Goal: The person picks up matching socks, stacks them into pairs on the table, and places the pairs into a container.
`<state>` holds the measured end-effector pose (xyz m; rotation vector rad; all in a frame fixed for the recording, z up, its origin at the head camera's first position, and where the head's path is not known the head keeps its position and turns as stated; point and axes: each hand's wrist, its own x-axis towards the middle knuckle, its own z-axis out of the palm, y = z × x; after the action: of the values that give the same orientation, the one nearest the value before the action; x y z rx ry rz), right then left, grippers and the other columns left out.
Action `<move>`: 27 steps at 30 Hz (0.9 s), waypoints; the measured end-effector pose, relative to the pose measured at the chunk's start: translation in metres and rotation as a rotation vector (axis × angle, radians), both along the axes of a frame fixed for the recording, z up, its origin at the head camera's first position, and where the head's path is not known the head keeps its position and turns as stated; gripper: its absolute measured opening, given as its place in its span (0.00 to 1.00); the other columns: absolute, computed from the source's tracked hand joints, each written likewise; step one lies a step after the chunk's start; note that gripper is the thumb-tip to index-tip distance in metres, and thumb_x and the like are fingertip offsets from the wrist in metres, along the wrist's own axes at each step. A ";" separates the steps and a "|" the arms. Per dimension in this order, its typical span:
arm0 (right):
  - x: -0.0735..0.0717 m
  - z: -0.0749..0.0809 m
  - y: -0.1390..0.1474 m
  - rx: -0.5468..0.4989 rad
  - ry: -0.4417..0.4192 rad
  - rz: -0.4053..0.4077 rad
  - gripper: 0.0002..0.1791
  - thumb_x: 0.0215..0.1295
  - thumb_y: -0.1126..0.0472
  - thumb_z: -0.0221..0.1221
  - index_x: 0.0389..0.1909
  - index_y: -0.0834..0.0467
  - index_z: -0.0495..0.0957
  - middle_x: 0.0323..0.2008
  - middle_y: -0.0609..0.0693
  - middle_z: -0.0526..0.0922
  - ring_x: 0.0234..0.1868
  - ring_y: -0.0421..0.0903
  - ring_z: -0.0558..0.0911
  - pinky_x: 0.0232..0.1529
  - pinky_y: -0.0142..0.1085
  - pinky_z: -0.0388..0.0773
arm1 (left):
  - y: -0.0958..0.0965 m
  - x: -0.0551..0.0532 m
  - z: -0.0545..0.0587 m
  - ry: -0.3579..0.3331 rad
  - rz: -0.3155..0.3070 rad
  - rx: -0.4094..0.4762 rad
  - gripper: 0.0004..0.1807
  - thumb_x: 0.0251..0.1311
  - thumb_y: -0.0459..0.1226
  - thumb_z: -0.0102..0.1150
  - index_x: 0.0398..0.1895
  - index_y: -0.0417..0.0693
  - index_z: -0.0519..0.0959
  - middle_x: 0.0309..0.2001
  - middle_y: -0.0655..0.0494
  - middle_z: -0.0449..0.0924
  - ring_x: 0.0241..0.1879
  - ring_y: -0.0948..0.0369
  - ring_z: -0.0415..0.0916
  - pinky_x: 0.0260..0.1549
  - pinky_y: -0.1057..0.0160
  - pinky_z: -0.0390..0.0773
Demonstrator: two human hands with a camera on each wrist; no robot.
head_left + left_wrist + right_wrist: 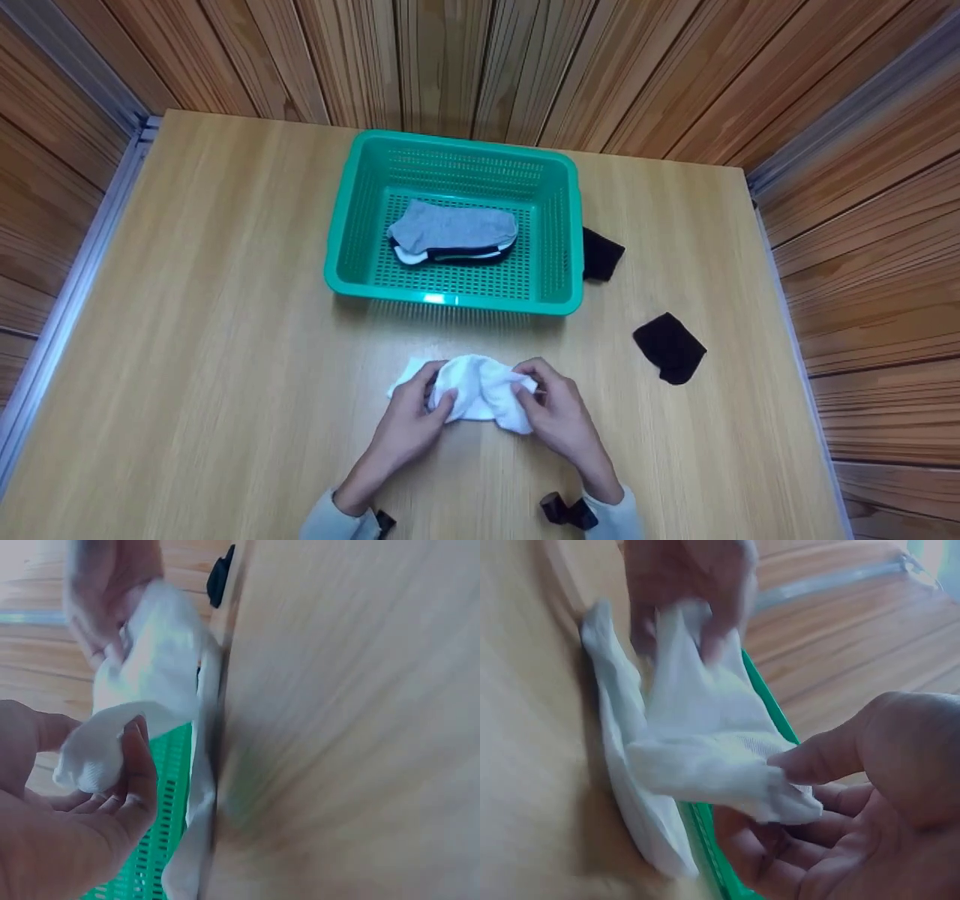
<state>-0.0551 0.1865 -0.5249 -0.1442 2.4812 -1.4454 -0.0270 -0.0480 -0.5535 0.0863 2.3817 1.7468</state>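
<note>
Between both hands a white sock [480, 384] is stretched out above the table. My left hand [409, 416] pinches one end of it between thumb and fingers, while my right hand [559, 412] grips the other end the same way. Up close in the right wrist view, the fabric hangs in loose folds from the two hands. A second white sock [634, 765] lies flat on the table beneath it; in the head view its end shows past the left hand's fingers.
Beyond the hands stands a green plastic basket [450, 301] with a grey sock [454, 225] atop dark and white ones. One black sock [601, 256] lies against the basket's right side, and another black sock [669, 349] lies nearer the front right. Wood-grain panels [442, 64] border the table.
</note>
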 end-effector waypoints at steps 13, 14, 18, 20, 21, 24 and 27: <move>-0.015 -0.009 0.028 0.045 -0.080 -0.158 0.19 0.67 0.69 0.67 0.58 0.63 0.79 0.32 0.51 0.79 0.32 0.40 0.77 0.32 0.27 0.72 | -0.011 -0.009 0.001 -0.019 0.022 -0.239 0.10 0.69 0.32 0.63 0.50 0.41 0.85 0.30 0.58 0.79 0.28 0.66 0.70 0.28 0.71 0.70; -0.016 -0.010 0.029 0.055 -0.082 -0.161 0.19 0.67 0.69 0.67 0.58 0.64 0.79 0.32 0.50 0.79 0.32 0.40 0.77 0.32 0.27 0.72 | -0.010 -0.009 0.001 -0.010 0.020 -0.266 0.10 0.68 0.32 0.64 0.50 0.41 0.85 0.31 0.58 0.80 0.28 0.66 0.71 0.28 0.71 0.71; -0.017 -0.012 0.030 0.087 -0.082 -0.167 0.20 0.67 0.68 0.67 0.59 0.64 0.79 0.32 0.51 0.80 0.33 0.41 0.77 0.33 0.27 0.72 | -0.008 -0.006 0.002 0.016 0.028 -0.328 0.11 0.68 0.34 0.66 0.51 0.40 0.85 0.34 0.56 0.82 0.31 0.65 0.75 0.31 0.70 0.75; -0.017 -0.012 0.030 0.078 -0.085 -0.169 0.20 0.67 0.68 0.67 0.59 0.64 0.79 0.33 0.51 0.81 0.33 0.41 0.78 0.33 0.28 0.73 | -0.007 -0.005 0.003 0.020 0.050 -0.345 0.13 0.68 0.36 0.67 0.53 0.41 0.84 0.36 0.56 0.82 0.33 0.64 0.77 0.33 0.70 0.76; -0.017 -0.011 0.030 0.071 -0.085 -0.171 0.20 0.67 0.68 0.67 0.59 0.64 0.79 0.32 0.51 0.81 0.33 0.41 0.78 0.33 0.28 0.73 | -0.006 -0.004 0.004 0.033 0.062 -0.361 0.14 0.68 0.36 0.67 0.54 0.41 0.83 0.37 0.55 0.81 0.34 0.63 0.77 0.33 0.69 0.77; -0.016 -0.008 0.029 0.027 -0.089 -0.173 0.20 0.67 0.70 0.67 0.58 0.64 0.79 0.32 0.51 0.82 0.31 0.40 0.78 0.33 0.28 0.73 | -0.003 0.000 0.007 0.113 0.099 -0.434 0.17 0.68 0.37 0.68 0.56 0.41 0.82 0.43 0.51 0.81 0.37 0.61 0.78 0.34 0.68 0.78; -0.013 -0.005 0.024 -0.047 -0.112 -0.159 0.20 0.67 0.70 0.66 0.59 0.64 0.79 0.34 0.52 0.82 0.31 0.39 0.79 0.33 0.27 0.74 | 0.001 0.004 0.011 0.186 0.101 -0.467 0.17 0.68 0.38 0.68 0.57 0.42 0.82 0.46 0.49 0.81 0.37 0.62 0.77 0.33 0.68 0.78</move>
<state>-0.0683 0.2106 -0.5304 0.1243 2.4155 -1.5298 -0.0233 -0.0472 -0.5429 0.0651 2.9090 1.2181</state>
